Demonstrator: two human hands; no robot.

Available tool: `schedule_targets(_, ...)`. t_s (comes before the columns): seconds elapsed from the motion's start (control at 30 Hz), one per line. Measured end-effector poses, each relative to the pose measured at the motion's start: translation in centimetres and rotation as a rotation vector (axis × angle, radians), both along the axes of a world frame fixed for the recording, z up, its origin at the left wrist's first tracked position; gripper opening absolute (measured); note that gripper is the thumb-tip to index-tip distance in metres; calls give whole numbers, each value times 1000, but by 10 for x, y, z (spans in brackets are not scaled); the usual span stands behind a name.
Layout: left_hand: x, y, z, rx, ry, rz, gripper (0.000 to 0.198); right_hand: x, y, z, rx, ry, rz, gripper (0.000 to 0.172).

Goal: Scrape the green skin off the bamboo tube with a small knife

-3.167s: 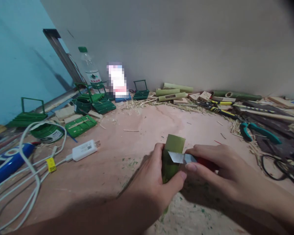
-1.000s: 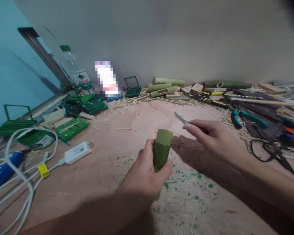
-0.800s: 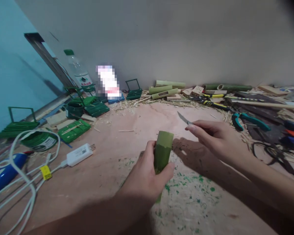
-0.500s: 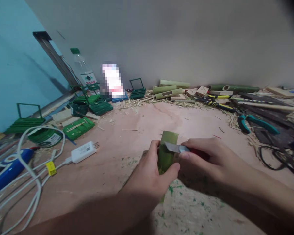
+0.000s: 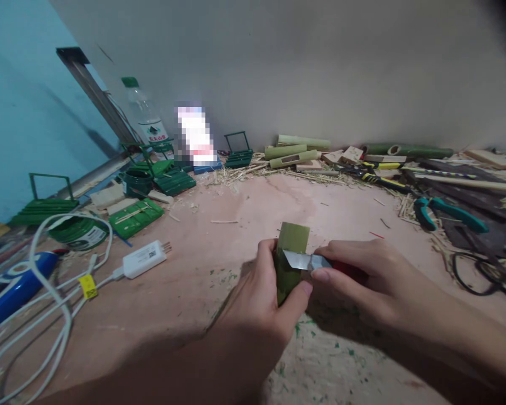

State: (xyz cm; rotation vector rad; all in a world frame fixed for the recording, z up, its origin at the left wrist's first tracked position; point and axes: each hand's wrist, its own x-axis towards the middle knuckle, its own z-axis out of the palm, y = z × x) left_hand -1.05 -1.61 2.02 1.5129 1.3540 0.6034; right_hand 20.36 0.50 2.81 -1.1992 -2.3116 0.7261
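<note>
My left hand point(image 5: 263, 306) is closed around a green bamboo piece point(image 5: 294, 237), its thumb along the near right side and its fingers behind the left edge. The piece stands tilted over the table, and its lower part is hidden by the hand. My right hand point(image 5: 366, 275) grips a utility knife point(image 5: 348, 271) with a red handle, mostly covered by the fingers. Its wide metal blade point(image 5: 298, 260) lies across the face of the bamboo, pointing left, just above my left thumb. Green shavings point(image 5: 301, 326) are scattered on the table below.
Small green racks point(image 5: 238, 157) and an open paint tin point(image 5: 78, 230) stand at the left, near a white charger point(image 5: 144, 259) with its cable. Bamboo tubes point(image 5: 293, 159) lie along the wall. Teal-handled pliers point(image 5: 459, 214) rest at the right. A plastic bottle point(image 5: 147, 118) stands behind.
The knife blade has slid slightly down the bamboo piece, toward my left thumb. The bamboo has tilted a little, and its lower end no longer shows beneath my left hand.
</note>
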Motion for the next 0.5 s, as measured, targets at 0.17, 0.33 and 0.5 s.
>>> schedule_targets(0.17,0,-1,0,33,76,-6,42,-1,0,2,28,-14,-24,37)
schedule_targets(0.33,3,0,2,52,107,30,41,-3,-2,-2,81,-29,-60,38)
schedule_targets(0.5,5,-2,2,69,169,34,40,-1,-2,-1,116,21,-108,35)
